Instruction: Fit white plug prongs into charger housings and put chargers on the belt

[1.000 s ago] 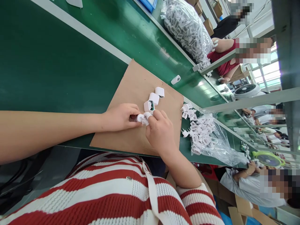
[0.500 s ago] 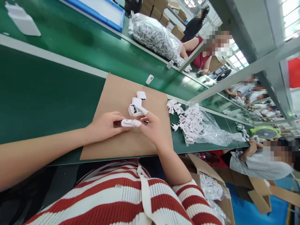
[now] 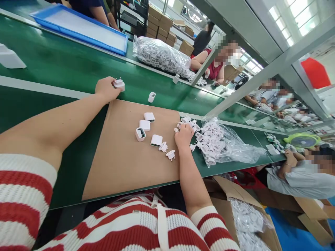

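My left hand (image 3: 108,90) is closed on a white charger (image 3: 119,85) with plug pins pointing up, over the green belt beyond the cardboard's far left corner. My right hand (image 3: 184,135) has its fingers among small white plug pieces (image 3: 194,124) at the right edge of the cardboard sheet (image 3: 117,164); what its fingertips grip is hidden. Several white housings lie on the cardboard, one with its open end facing me (image 3: 140,134) and another to its right (image 3: 156,140). Two loose plug pieces, one (image 3: 163,147) and the other (image 3: 170,155), lie near my right wrist.
A clear bag (image 3: 222,143) spills white plug pieces on the right. One white housing (image 3: 151,97) and a larger white piece (image 3: 10,57) sit on the belt (image 3: 78,66). Beyond are a blue tray (image 3: 81,29), a full bag (image 3: 162,54), a slanted metal post (image 3: 210,64) and other people.
My hands have moved apart from the middle, the left to the far left with a charger, the right to the plug pieces. A housing and two plug pieces now show on the cardboard. The view has shifted.
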Action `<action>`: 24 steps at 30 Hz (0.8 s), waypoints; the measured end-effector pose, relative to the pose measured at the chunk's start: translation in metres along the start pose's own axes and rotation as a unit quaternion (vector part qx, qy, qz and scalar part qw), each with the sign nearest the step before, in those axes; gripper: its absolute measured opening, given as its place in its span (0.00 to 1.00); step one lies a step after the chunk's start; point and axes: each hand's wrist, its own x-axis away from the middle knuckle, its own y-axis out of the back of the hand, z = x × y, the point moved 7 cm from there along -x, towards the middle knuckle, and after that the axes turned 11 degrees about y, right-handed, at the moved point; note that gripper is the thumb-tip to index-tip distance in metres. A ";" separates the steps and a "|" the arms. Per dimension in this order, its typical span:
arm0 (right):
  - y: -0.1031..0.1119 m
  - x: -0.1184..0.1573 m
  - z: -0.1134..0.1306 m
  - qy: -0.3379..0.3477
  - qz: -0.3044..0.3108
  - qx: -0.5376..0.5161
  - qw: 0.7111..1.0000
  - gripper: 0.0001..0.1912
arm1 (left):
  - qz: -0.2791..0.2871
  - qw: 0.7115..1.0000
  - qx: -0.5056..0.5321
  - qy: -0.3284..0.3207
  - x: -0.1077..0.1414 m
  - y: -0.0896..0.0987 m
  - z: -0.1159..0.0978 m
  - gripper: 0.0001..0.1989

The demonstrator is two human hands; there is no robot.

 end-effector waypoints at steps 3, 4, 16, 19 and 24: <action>0.006 0.002 -0.008 -0.009 -0.044 -0.035 0.998 0.18 | -0.045 0.998 0.001 0.045 -0.015 -0.002 0.005 0.41; 0.008 0.002 -0.010 -0.012 -0.061 -0.060 0.996 0.18 | -0.074 0.997 0.000 0.038 -0.011 0.001 -0.001 0.43; -0.011 0.011 0.027 -0.163 0.003 -0.804 0.572 0.11 | 0.060 0.992 -0.097 -0.058 0.015 -0.090 -0.076 0.28; -0.011 0.016 0.028 -0.178 0.020 -0.805 0.566 0.09 | 0.039 0.987 -0.092 -0.122 0.047 -0.063 -0.090 0.23; -0.007 0.020 0.038 -0.115 0.048 -0.797 0.591 0.17 | 0.042 0.966 -0.051 -0.251 0.169 -0.018 -0.101 0.23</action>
